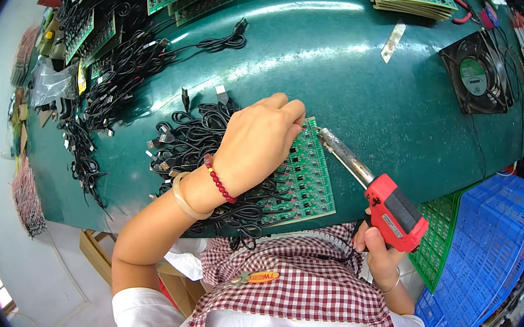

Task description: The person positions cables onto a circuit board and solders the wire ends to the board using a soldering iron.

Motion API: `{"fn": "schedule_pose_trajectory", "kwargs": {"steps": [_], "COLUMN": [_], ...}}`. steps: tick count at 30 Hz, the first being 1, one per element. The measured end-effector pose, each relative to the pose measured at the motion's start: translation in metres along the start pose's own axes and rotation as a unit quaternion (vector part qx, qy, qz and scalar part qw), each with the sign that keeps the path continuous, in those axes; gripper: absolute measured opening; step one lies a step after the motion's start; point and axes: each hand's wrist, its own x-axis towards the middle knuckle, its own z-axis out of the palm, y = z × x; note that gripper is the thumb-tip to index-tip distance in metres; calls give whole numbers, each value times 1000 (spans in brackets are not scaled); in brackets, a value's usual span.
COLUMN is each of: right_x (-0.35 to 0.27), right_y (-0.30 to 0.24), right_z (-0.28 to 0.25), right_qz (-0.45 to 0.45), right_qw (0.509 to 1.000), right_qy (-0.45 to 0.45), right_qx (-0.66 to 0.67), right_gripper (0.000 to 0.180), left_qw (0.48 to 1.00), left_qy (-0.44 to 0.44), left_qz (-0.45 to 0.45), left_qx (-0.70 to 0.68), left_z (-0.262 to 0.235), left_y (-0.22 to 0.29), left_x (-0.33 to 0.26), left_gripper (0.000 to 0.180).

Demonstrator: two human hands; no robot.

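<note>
Your one view comes from the camera on your head, looking steeply down and close over the green table (362,78). Your forearms enter from the near edge, and the fisheye bends the table's far rim.

You wear a white short-sleeved shirt (133,304) under a red-and-white checked apron (299,290), which fills the lower centre of the frame and carries a small orange oval badge (262,277) on its upper edge. On your left wrist, at centre left, sit a string of dark red beads (219,182) and, just behind it toward the forearm, a smooth pale bangle (183,201). On your right wrist, at lower right, there is a thin metal bangle (392,284).
</note>
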Motion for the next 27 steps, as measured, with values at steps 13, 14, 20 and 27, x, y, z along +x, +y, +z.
{"fn": "schedule_pose_trajectory", "kwargs": {"steps": [13, 14, 20, 27], "right_x": [-10, -11, -13, -10], "right_y": [22, 24, 16, 12], "right_z": [-1, 0, 6, 8], "right_qz": [-16, -17, -33, -40], "right_qw": [996, 995, 999, 998], "right_qy": [-24, -28, 17, 30], "right_qx": [-88, -94, -34, -24], "right_gripper": [29, 30, 39, 41], "left_qw": [998, 998, 995, 992], "left_qy": [18, 18, 16, 20], "left_qz": [38, 37, 54, 55], "left_qx": [50, 50, 87, 109], "left_z": [5, 5, 7, 5], "left_y": [3, 3, 4, 5], "left_x": [4, 5, 5, 2], "left_gripper": [9, 9, 9, 7]}}
